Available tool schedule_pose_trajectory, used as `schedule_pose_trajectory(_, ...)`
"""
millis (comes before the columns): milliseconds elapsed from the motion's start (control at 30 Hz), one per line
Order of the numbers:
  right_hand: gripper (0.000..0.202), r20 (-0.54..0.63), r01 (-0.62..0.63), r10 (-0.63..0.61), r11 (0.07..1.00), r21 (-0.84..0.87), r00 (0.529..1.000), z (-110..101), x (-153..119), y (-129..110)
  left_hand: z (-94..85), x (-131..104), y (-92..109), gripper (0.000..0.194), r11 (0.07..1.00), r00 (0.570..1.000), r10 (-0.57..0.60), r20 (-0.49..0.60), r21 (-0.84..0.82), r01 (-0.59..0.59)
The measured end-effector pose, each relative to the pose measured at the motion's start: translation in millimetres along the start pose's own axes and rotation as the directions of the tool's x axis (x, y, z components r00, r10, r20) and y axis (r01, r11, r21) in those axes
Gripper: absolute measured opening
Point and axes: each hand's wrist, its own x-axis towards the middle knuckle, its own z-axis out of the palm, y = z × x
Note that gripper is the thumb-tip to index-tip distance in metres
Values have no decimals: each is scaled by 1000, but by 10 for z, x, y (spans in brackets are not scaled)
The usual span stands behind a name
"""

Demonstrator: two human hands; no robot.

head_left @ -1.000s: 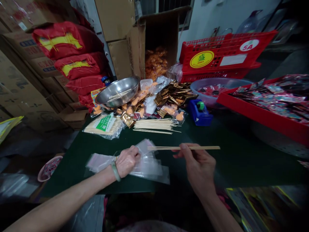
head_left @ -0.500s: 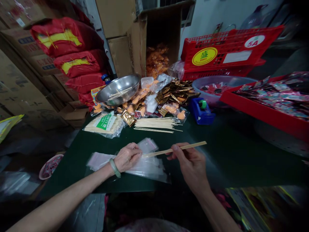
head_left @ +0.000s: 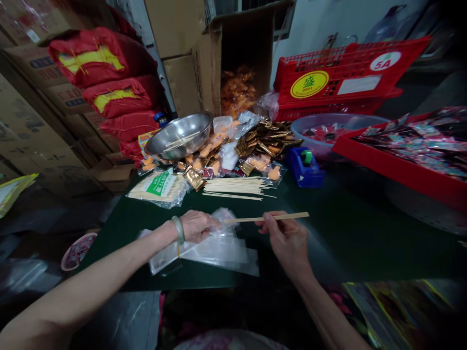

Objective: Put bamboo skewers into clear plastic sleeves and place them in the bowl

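Right hand: closed in a pinch, thumb over fingers, on the thin sticks. These are pale, straight and slender, matt like bare wood, lying flush in a narrow bundle; from where I stand, the count is unclear. They are held nearly level above the counter, free ends pointing toward the left hand and over the clear bags.

Left hand: knuckles up, fingers bent down on the bags; whether they grip a bag, I cannot tell. Smooth pale green bangle at the wrist.

Bags: glossy, limp, see-through film, flat and overlapping in a fanned stack; a thin yellowish band crosses them.

Counter surface: dark green, smooth. Beyond the hands: a loose row of sticks, a crinkled pack with green-and-white label, a round, shiny metal bowl, creased gold foil packets, and a blue tape dispenser.
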Motion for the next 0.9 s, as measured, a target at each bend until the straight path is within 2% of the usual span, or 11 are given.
schedule_pose_trajectory(100, 26, 1, 0, 0, 1000, 15, 1000, -2, 0, 18, -39, 29, -20, 16, 1000, 1000, 9, 21, 21, -9)
schedule_pose_trajectory(333, 27, 4, -44, 44, 999, 18, 999, -18, 28, 55, 14, 46, -158, 14, 997, 999, 31, 10, -66, -30)
schedule_pose_trajectory(467, 23, -10, -133, 141, 955, 264, 990, 8, 29, -16, -15, 47, -200, 17, 994, 996, 92, -18, -50, -93)
schedule_pose_trajectory(533, 21, 1, -166, 180, 905, 393, 984, 32, 24, -74, -35, 40, -180, 20, 996, 994, 94, -48, 0, -94)
schedule_pose_trajectory(600, 20, 32, -189, 196, 876, 444, 980, 51, 21, -127, -47, 25, -146, 22, 993, 992, 102, -71, 66, -97)
schedule_pose_trajectory(800, 19, 4, -168, 184, 891, 422, 983, 26, 31, -207, -100, -49, 8, 22, 979, 994, 74, -82, 197, -57)
schedule_pose_trajectory(900, 20, 46, -189, 186, 891, 414, 981, 25, 41, -251, -183, -73, 126, 20, 969, 996, 75, -59, 239, -59)
